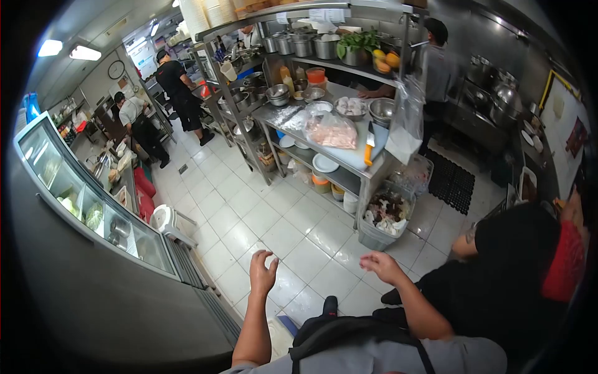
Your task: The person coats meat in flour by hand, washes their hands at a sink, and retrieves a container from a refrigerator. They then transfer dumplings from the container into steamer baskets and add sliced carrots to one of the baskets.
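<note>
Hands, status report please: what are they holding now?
Left hand open, empty. Right hand open, empty, over tiled floor. Grey bin ahead; crouching person close on right.

White floor tiles across the middle of the frame are smooth and glossy. The table above centre is brushed metal and its bowls are shinier metal. The bag is clear, crinkled plastic. The bin is dull grey plastic. The black mat at right is matt.
</note>
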A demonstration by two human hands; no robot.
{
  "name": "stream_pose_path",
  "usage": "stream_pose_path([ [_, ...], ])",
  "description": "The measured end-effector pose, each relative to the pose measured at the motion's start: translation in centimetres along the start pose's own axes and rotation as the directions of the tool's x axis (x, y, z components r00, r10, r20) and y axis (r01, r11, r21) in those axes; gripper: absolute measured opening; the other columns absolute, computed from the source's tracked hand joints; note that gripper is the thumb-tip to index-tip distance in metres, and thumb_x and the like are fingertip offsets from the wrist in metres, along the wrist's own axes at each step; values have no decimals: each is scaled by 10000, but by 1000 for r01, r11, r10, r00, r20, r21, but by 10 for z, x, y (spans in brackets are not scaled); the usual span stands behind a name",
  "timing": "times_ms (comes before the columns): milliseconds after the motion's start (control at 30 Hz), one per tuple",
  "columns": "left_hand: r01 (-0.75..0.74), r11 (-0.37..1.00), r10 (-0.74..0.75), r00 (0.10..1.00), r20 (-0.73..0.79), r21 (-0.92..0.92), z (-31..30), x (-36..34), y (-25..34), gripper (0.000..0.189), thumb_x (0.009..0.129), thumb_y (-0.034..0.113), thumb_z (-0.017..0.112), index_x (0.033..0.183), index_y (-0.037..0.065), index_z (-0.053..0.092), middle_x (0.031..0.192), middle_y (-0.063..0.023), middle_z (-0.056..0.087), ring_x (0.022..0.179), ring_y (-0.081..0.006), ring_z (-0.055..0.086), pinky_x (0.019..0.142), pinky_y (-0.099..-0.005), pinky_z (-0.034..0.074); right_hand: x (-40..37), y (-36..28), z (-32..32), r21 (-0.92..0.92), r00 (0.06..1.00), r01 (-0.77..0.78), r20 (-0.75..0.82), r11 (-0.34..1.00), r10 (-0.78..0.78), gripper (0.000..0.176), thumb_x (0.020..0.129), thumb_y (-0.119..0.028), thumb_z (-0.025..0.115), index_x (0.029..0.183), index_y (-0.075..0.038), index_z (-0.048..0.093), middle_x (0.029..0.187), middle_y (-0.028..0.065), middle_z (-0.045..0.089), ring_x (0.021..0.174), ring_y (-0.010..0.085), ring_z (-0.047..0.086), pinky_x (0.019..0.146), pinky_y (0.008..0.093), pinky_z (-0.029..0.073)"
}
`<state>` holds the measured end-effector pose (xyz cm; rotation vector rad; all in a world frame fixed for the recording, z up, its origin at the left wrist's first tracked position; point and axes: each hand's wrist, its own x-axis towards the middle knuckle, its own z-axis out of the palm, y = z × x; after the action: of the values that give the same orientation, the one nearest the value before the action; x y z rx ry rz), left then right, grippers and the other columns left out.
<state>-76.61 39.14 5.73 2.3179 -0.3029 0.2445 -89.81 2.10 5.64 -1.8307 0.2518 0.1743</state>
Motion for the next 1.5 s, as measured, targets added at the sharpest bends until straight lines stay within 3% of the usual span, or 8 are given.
stream_pose_path([
  [167, -192, 981, 191, 966, -174, 11, -66, 105, 63, 301, 845, 155, 725, 1115, 48, 645, 1313, -215, 540, 1195, -397, 546, 992, -449, 462, 124, 72, 12, -750, 992, 128, 98, 649, -82, 490, 869, -374, 691, 1214, -28, 651, 1041, 98, 691, 968, 189, 624, 841, 355, 505],
  [400, 120, 954, -121, 993, -12, 273, 71, 191, -135, 376, 927, 187, 591, 1270, 32, 608, 1359, -220, 552, 1232, -383, 543, 1035, -455, 445, 257, 201, -187, -8, 845, -217, -502, 976, 183, 183, 834, -153, 665, 903, 4, 729, 889, 79, 703, 734, 199, 624, 623, 384, 491],
  [467, -267, 713, -551, 359, 753, 649, 145, 161, -295, 582, 887, 384, 633, 1331, 11, 577, 1313, -227, 601, 1239, -377, 562, 1048, -449, 447, 283, 225, -273, 457, 670, -216, -573, 863, 471, 203, 876, -214, 614, 963, -50, 697, 823, 57, 653, 691, 210, 600, 569, 386, 477],
  [533, 417, 874, -471, 855, 218, 251, 138, 86, -256, 601, 809, 370, 701, 1289, 22, 603, 1259, -257, 620, 1188, -406, 581, 1018, -444, 470, 287, 176, -355, 744, 494, -9, -578, 668, 650, 262, 933, -273, 558, 1100, -95, 655, 772, 34, 592, 644, 207, 573, 540, 366, 475],
  [767, 669, 649, -744, 657, 119, 363, 128, 14, -196, 445, 786, 344, 704, 1108, 37, 715, 1082, -235, 692, 1056, -383, 646, 970, -455, 497, 375, 31, -570, 323, 649, -80, -701, 943, 296, 330, 973, -277, 485, 1247, -135, 601, 955, 35, 641, 748, 153, 571, 606, 309, 479],
  [1000, 612, 773, -619, 785, -14, 167, 107, 170, -96, 339, 871, 255, 676, 1112, 17, 692, 1093, -213, 700, 1009, -362, 676, 898, -423, 530, 561, 4, -697, -126, 620, 504, -636, 855, -459, 339, 935, -205, 604, 1178, 32, 606, 1059, 132, 653, 880, 193, 613, 747, 337, 470],
  [1267, 418, 863, -402, 908, 115, -285, 101, 317, 50, 330, 884, 148, 679, 1180, 2, 662, 1080, -132, 717, 976, -235, 694, 880, -348, 538, 547, 15, -702, -274, 720, 51, -656, 960, -226, 385, 915, -228, 614, 1200, 31, 620, 1015, 110, 690, 903, 239, 633, 832, 383, 473],
  [1500, -13, 607, 581, 690, 432, -794, 130, 416, 212, 534, 843, 182, 733, 1313, -13, 571, 1292, -161, 605, 1175, -276, 596, 1030, -393, 445, 350, 30, -550, 105, 613, -135, -772, 985, 166, 439, 890, -176, 589, 1276, 33, 572, 1180, 142, 655, 1068, 265, 613, 941, 359, 452],
])
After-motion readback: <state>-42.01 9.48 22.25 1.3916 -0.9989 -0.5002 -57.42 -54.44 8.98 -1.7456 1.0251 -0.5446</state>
